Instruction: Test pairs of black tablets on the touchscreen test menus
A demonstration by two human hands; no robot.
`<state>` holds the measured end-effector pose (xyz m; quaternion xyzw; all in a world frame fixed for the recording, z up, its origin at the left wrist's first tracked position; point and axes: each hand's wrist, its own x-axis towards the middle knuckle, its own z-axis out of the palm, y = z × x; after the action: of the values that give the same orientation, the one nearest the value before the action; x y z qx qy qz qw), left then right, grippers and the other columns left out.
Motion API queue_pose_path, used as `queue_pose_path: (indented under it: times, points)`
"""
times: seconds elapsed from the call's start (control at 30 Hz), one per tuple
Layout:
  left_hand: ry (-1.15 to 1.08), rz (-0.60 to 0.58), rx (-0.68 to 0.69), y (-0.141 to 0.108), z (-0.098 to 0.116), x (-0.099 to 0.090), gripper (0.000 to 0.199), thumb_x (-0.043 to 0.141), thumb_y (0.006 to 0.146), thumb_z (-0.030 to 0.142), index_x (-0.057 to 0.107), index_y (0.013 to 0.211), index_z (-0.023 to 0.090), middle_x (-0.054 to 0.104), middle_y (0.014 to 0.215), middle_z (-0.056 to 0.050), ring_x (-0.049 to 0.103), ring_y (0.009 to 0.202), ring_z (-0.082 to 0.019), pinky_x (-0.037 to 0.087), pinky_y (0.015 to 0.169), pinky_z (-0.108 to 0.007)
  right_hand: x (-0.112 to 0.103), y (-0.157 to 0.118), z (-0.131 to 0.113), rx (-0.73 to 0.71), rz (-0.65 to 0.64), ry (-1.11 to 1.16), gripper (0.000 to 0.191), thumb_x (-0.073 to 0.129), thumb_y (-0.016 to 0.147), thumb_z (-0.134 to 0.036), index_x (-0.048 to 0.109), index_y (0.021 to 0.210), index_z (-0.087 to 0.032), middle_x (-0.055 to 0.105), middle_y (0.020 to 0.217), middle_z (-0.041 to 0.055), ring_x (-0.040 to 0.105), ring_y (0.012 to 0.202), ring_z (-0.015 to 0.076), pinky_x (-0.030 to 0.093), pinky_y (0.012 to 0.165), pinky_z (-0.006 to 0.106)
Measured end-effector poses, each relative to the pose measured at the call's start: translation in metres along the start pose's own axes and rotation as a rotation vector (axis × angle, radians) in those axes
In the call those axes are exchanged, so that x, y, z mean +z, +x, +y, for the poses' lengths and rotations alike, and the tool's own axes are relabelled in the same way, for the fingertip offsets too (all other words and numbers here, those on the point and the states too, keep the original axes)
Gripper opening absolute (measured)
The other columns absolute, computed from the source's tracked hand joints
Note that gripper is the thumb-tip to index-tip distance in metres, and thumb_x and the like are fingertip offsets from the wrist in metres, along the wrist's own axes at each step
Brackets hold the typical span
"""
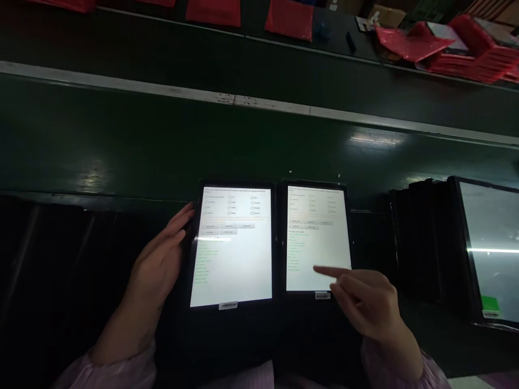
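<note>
Two lit tablets stand side by side in front of me, both showing a page of checkboxes, grey buttons and lines of green text. Along the outer edge of the left tablet [243, 265] rests my left hand [160, 259], its fingers stretched out and holding nothing. Over the lower part of the right tablet [300, 281] my right hand [367, 302] points with its index finger, the other fingers curled and nothing in them. Whether that fingertip touches the glass I cannot tell. Each tablet has a small white label at its lower edge.
At the right, another tablet [492, 243] with a green sticker leans against a row of dark panels [417, 243]. More dark panels [44, 259] stand at the left. Beyond a metal rail [275, 105] lie red bubble-wrap pouches [290, 19] and a stack of red-wrapped items [482, 54].
</note>
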<state>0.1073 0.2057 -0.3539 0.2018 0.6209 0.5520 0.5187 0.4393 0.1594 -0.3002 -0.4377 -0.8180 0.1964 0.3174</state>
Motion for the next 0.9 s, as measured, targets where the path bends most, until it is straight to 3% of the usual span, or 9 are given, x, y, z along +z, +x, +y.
queue_pose_path:
  times: [0.1, 0.2, 0.27, 0.33, 0.47, 0.57, 0.73, 0.9]
  points:
    - [0.017, -0.051, 0.062, 0.005, -0.004, 0.002, 0.040, 0.095, 0.059, 0.049, 0.087, 0.093, 0.029, 0.069, 0.151, -0.005, 0.045, 0.158, -0.037, 0.028, 0.135, -0.055, -0.005, -0.014, -0.006, -0.041, -0.092, 0.043, 0.041, 0.051, 0.100, -0.005, 0.053, 0.062, -0.021, 0.081, 0.075, 0.0040, 0.065, 0.044, 0.0095, 0.040, 0.037, 0.022]
    - [0.091, -0.144, 0.030, 0.011, -0.007, -0.004, 0.064, 0.092, 0.067, 0.058, 0.081, 0.122, 0.027, 0.056, 0.166, -0.009, 0.041, 0.159, -0.041, 0.027, 0.133, -0.062, -0.008, -0.025, -0.008, -0.029, -0.159, 0.027, 0.039, 0.049, 0.103, -0.007, 0.057, 0.066, -0.020, 0.084, 0.084, 0.0071, 0.059, 0.040, 0.0075, 0.044, 0.038, 0.021]
    - [0.206, -0.209, 0.068, 0.010, -0.011, -0.015, 0.091, 0.088, 0.073, 0.063, 0.061, 0.153, 0.029, 0.045, 0.173, -0.012, 0.035, 0.162, -0.042, 0.027, 0.132, -0.064, -0.009, -0.029, -0.006, -0.007, -0.143, -0.024, 0.038, 0.049, 0.106, -0.009, 0.060, 0.070, -0.019, 0.085, 0.089, 0.0080, 0.059, 0.039, 0.0066, 0.047, 0.039, 0.019]
    - [0.394, -0.298, 0.158, 0.003, -0.017, -0.031, 0.111, 0.084, 0.078, 0.064, 0.032, 0.171, 0.035, 0.030, 0.181, -0.011, 0.025, 0.166, -0.042, 0.029, 0.131, -0.065, -0.009, -0.031, -0.002, 0.018, -0.076, -0.089, 0.035, 0.052, 0.107, -0.010, 0.062, 0.075, -0.019, 0.086, 0.098, 0.0096, 0.057, 0.037, 0.0051, 0.048, 0.038, 0.018]
    - [0.907, -0.434, 0.307, -0.028, -0.032, -0.055, 0.123, 0.082, 0.081, 0.061, 0.005, 0.175, 0.042, 0.005, 0.186, -0.009, 0.009, 0.168, -0.047, 0.033, 0.126, -0.072, -0.009, -0.032, 0.002, 0.050, 0.067, -0.115, 0.030, 0.057, 0.106, -0.011, 0.063, 0.078, -0.019, 0.083, 0.116, 0.0117, 0.043, 0.030, 0.0019, 0.040, 0.029, 0.019]
    - [1.118, -0.412, 0.408, -0.047, -0.040, -0.051, 0.126, 0.081, 0.081, 0.062, 0.001, 0.174, 0.041, 0.001, 0.185, -0.014, 0.007, 0.167, -0.051, 0.031, 0.123, -0.079, -0.006, -0.029, 0.000, 0.049, 0.093, -0.078, 0.031, 0.057, 0.105, -0.010, 0.066, 0.077, -0.020, 0.082, 0.117, 0.0100, 0.042, 0.029, 0.0024, 0.040, 0.028, 0.021]
    - [0.928, -0.162, 0.374, -0.039, -0.035, -0.027, 0.108, 0.074, 0.087, 0.063, 0.017, 0.174, 0.034, 0.013, 0.182, -0.018, 0.026, 0.164, -0.047, 0.031, 0.127, -0.072, -0.004, -0.023, -0.007, 0.013, 0.056, -0.071, 0.036, 0.054, 0.107, -0.011, 0.064, 0.074, -0.019, 0.084, 0.112, 0.0110, 0.049, 0.032, 0.0032, 0.042, 0.031, 0.019]
    - [0.723, -0.216, 0.198, -0.025, -0.024, -0.024, 0.106, 0.076, 0.087, 0.058, 0.017, 0.173, 0.038, 0.021, 0.182, -0.013, 0.028, 0.165, -0.040, 0.036, 0.128, -0.066, -0.009, -0.025, -0.011, -0.001, 0.019, -0.077, 0.038, 0.054, 0.108, -0.010, 0.063, 0.072, -0.018, 0.086, 0.101, 0.0106, 0.055, 0.035, 0.0049, 0.045, 0.034, 0.019]
